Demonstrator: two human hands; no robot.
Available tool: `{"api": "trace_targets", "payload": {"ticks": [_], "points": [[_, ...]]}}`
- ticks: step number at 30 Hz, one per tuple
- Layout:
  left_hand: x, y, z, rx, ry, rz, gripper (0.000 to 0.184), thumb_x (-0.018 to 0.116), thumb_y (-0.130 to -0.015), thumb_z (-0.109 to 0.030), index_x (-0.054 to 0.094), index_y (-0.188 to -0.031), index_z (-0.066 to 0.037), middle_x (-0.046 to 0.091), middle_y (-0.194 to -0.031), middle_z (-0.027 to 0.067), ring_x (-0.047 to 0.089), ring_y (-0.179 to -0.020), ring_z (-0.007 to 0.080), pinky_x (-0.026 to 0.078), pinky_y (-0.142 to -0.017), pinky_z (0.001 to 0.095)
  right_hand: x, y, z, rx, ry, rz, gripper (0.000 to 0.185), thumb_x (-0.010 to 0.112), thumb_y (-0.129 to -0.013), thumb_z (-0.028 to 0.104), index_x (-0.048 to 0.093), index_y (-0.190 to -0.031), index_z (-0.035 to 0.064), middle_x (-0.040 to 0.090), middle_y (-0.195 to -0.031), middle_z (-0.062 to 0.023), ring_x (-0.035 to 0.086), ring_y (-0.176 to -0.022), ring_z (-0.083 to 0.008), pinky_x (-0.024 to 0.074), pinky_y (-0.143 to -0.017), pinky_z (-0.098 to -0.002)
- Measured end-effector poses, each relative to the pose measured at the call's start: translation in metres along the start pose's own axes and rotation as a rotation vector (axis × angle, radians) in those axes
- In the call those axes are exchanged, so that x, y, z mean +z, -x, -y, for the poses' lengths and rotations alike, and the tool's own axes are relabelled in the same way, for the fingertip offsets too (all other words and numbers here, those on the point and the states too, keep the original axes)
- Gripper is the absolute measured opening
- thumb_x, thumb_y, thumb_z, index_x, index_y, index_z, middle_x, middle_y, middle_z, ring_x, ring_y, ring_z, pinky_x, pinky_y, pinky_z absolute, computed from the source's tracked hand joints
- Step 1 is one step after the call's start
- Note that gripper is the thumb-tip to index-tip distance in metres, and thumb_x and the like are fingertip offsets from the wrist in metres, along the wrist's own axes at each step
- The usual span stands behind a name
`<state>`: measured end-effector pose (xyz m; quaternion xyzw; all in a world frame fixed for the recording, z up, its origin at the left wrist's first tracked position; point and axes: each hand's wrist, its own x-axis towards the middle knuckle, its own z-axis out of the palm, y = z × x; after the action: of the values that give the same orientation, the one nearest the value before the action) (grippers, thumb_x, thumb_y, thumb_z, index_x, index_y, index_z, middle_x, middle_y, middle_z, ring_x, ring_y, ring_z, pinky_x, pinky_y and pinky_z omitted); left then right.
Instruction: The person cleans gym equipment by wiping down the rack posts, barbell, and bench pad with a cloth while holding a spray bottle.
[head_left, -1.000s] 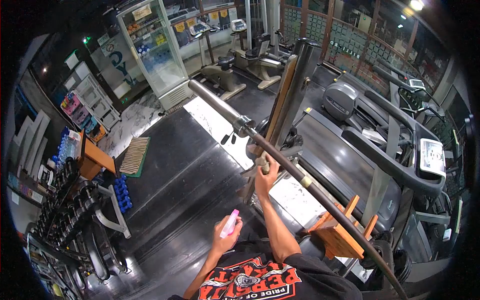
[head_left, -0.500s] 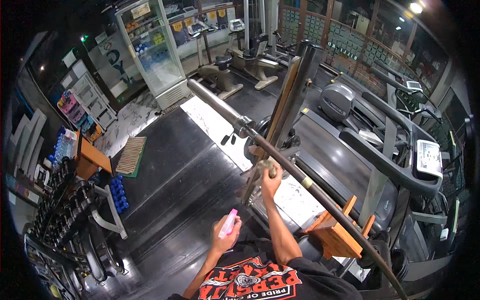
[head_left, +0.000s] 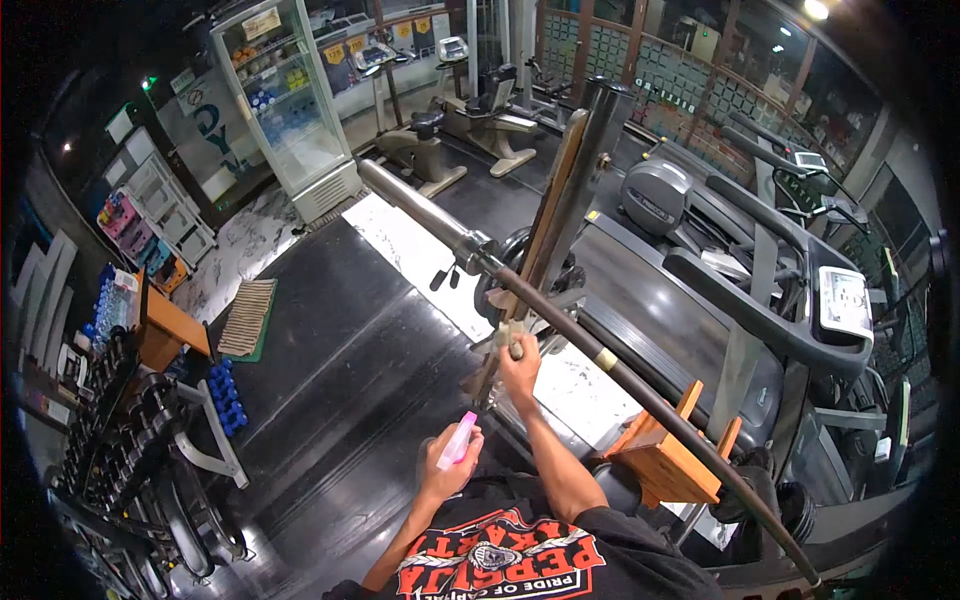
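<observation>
Has a rack of dark dumbbells (head_left: 150,430) at far left, with small blue dumbbells (head_left: 228,398) low down just beside it. Shows a wooden desk (head_left: 172,318) above those, then a striped mat (head_left: 248,318) lying on the black floor (head_left: 340,400), and a glass-front fridge (head_left: 290,110) standing farther back. Grips a pink bottle (head_left: 459,442) in the left hand (head_left: 448,468), fingers curled around it, bottle tilted with its pink top up and to the right, well apart from the bar. Shows two exercise bikes (head_left: 425,145) beyond, near the windows. Slants a long metal bar (head_left: 560,318) from the thick silver end at upper left down to lower right, crossing in front of a tall dark post (head_left: 577,200). Pinches a light, bunched cloth (head_left: 508,336) in the right hand (head_left: 519,372), fingers closed on it, at the lower part of the post and just below the bar as seen from above; cannot tell how firmly cloth and post touch. Wears a black shirt (head_left: 500,550) with red and white print. Has an orange wooden bench (head_left: 668,465) beneath the bar farther right, and then a treadmill (head_left: 690,320) with a lit white console (head_left: 845,300) near the right edge
</observation>
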<state>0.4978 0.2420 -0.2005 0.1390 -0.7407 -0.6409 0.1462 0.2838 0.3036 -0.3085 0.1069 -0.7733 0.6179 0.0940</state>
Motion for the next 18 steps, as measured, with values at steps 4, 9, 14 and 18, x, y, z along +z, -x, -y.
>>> {"api": "trace_targets", "payload": {"ticks": [4, 9, 14, 18], "points": [[0.005, -0.006, 0.008, 0.126, -0.03, -0.002, 0.01, 0.065, -0.088, -0.005, 0.062, -0.098, -0.003, 0.059, -0.066, 0.0012, 0.056, -0.051, 0.0068, 0.045, -0.048, 0.0242, -0.013, -0.034, 0.053, 0.099, -0.142, -0.303, 0.034, 0.064, -0.079, 0.005, 0.059, -0.113, 0.0022, 0.059, -0.111, -0.0163, 0.056, -0.105, -0.0302, 0.0407, -0.094, -0.037], [0.0, -0.011, 0.004, 0.062, 0.035, 0.113, 0.011, 0.066, -0.087, -0.006, 0.063, -0.097, -0.002, 0.063, -0.072, 0.0022, 0.058, -0.055, 0.0074, 0.047, -0.05, 0.0236, 0.011, -0.033, 0.041, -0.274, 0.164, -0.268, 0.037, 0.064, -0.075, 0.001, 0.061, -0.112, 0.0044, 0.054, -0.12, -0.0222, 0.048, -0.117, -0.0415, 0.0351, -0.103, -0.0453], [-0.01, -0.024, 0.002, 0.052, 0.063, 0.194, 0.012, 0.066, -0.087, -0.007, 0.063, -0.098, -0.003, 0.063, -0.072, 0.0014, 0.058, -0.055, 0.0067, 0.047, -0.051, 0.0228, 0.021, 0.013, 0.007, -0.085, 0.121, -0.079, 0.041, 0.063, -0.069, -0.002, 0.062, -0.108, 0.0069, 0.052, -0.121, -0.0206, 0.05, -0.118, -0.0395, 0.0411, -0.098, -0.0418], [-0.023, -0.025, 0.0, 0.06, 0.052, 0.203, 0.013, 0.067, -0.087, -0.007, 0.063, -0.099, -0.004, 0.062, -0.07, 0.0001, 0.058, -0.055, 0.0061, 0.046, -0.049, 0.0227, 0.007, 0.013, 0.002, 0.072, 0.132, -0.04, 0.023, 0.062, -0.076, 0.005, 0.06, -0.099, 0.0034, 0.059, -0.098, -0.0159, 0.06, -0.095, -0.035, 0.047, -0.084, -0.0382]]}}
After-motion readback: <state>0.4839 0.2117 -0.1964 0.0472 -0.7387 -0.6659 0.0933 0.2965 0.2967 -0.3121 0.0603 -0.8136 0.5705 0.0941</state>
